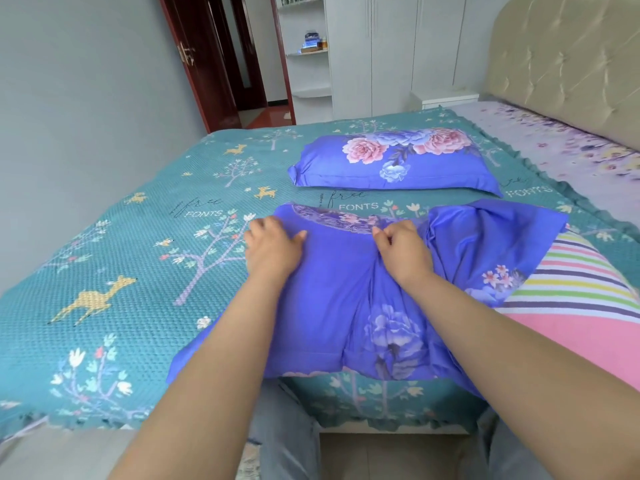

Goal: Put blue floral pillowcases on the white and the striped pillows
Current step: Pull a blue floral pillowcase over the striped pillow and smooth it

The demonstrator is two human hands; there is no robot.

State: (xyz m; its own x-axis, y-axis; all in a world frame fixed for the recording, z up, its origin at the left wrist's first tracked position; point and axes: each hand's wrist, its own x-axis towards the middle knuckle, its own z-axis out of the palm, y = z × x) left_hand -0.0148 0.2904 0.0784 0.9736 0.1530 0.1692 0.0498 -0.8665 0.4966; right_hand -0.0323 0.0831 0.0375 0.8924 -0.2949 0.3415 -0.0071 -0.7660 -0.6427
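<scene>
A person stands at the edge of a bed, both bare arms reaching forward over a teal bedspread (114, 244) printed with trees and deer. Under the hands lies a loose blue floral pillowcase (332, 306), rumpled and spread flat, its far edge showing a strip of patterned inner lining. The left hand (273, 244) lies on the case near that far edge, fingers fairly straight and pressing down on the fabric; whether it pinches any cloth cannot be told. The right hand (401, 251) sits just beside it to the right, fingers curled and bunching a fold of the fabric near the same edge. To the right of the right hand, touching and partly under the case, lies the striped pillow (581, 282), bare, with coloured stripes and a pink band. Beyond both hands, well apart, rests a finished pillow in a blue floral cover (391, 161), so half the job looks done. The hands seem to be searching for the opening of the second case. To do this well, separate the two layers at the open edge, hold one layer in each hand, spread the mouth wide, then bring it to the nearest end of the striped pillow and feed the corners in first
</scene>
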